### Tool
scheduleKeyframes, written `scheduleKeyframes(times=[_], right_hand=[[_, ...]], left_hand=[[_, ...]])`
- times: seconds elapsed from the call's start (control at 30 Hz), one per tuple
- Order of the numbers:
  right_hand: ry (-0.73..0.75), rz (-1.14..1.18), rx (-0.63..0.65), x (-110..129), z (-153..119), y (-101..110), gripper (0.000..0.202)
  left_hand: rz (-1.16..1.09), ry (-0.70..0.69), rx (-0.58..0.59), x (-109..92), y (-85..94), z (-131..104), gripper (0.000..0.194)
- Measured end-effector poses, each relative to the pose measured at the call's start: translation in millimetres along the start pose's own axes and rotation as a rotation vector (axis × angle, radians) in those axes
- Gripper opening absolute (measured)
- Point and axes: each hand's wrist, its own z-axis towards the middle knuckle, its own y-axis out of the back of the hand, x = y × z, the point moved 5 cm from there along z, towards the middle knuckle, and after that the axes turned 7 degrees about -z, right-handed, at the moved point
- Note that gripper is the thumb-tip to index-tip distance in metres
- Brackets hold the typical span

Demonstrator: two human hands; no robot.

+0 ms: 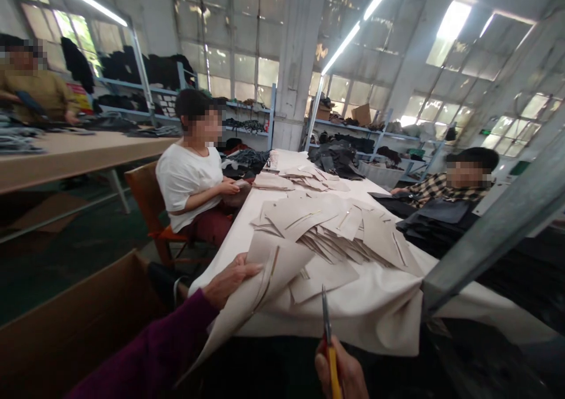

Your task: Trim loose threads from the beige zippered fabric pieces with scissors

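Observation:
My left hand (231, 278) grips the edge of a beige cut piece (260, 281), thumb on top, with the piece hanging over the table's near edge. A narrow slot with a gold-coloured line runs along this piece. In my right hand (342, 372) is a pair of scissors (327, 322) with yellow-and-red handles, tips pointing up and away from me. The blades look closed and stand apart from the piece. Just beyond my hands lies a loose pile of similar beige pieces (335, 228), several with slots showing.
A pale cloth covers the table (375, 305). At right a slanting metal post (489, 252) rises by the table corner. Left of me stands a cardboard box (88, 311). A person in a white shirt (189, 175) sits at left; another in a checked shirt (424, 184) handles dark pieces at right.

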Motion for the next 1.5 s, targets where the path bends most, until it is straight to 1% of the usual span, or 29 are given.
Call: scheduleKeyframes(times=[0.03, 0.07, 0.13, 0.2, 0.33, 0.4, 0.5, 0.63, 0.77, 0.9, 1.07, 1.27, 1.43, 1.5], right_hand=[[0.062, -0.049, 0.032, 3.6, 4.5, 7.1, 0.03], [0.124, -0.094, 0.038, 8.2, 8.6, 15.4, 0.028], [0.234, -0.203, 0.053, 19.6, 15.5, 29.6, 0.024], [0.313, -0.343, 0.076, 31.9, 20.6, 37.3, 0.027], [0.366, -0.536, 0.152, 51.3, 27.1, 34.6, 0.041], [0.384, -0.581, 0.163, 59.0, 28.6, 30.1, 0.046], [0.398, -0.603, 0.19, 67.7, 29.0, 24.6, 0.046], [0.356, -0.611, 0.224, 72.9, 28.7, 22.7, 0.04], [0.337, -0.677, 0.182, 73.4, 29.7, 22.5, 0.038], [0.387, -0.724, 0.189, 73.8, 33.1, 17.5, 0.042], [0.465, -0.687, 0.225, 72.5, 40.6, 12.4, 0.044], [0.499, -0.559, 0.341, 68.8, 42.2, 4.1, 0.044], [0.497, -0.623, 0.278, 68.9, 44.9, 3.1, 0.047], [0.496, -0.662, 0.284, 66.8, 46.8, 1.0, 0.049]], left_hand=[[-0.055, 0.026, -0.031, 1.2, 3.6, -10.9, 0.052], [-0.101, 0.048, -0.045, 3.6, 6.7, -21.1, 0.054], [-0.17, 0.084, -0.052, 10.5, 11.7, -39.3, 0.056], [-0.225, 0.107, -0.065, 16.8, 15.9, -54.6, 0.054], [-0.266, 0.161, -0.079, 23.4, 19.2, -78.7, 0.054], [-0.269, 0.183, -0.076, 25.2, 19.3, -87.8, 0.055], [-0.27, 0.195, -0.045, 29.0, 19.3, -96.9, 0.055], [-0.243, 0.187, -0.065, 37.0, 27.1, -101.0, 0.053], [-0.243, 0.177, -0.054, 41.4, 32.7, -100.9, 0.053], [-0.243, 0.201, -0.024, 42.7, 31.1, -99.6, 0.054], [-0.265, 0.232, 0.013, 46.7, 30.4, -94.6, 0.052], [-0.275, 0.234, 0.024, 48.9, 27.7, -89.4, 0.052], [-0.247, 0.249, 0.01, 51.0, 26.8, -83.8, 0.053], [-0.223, 0.246, 0.016, 52.1, 27.3, -81.5, 0.051]])
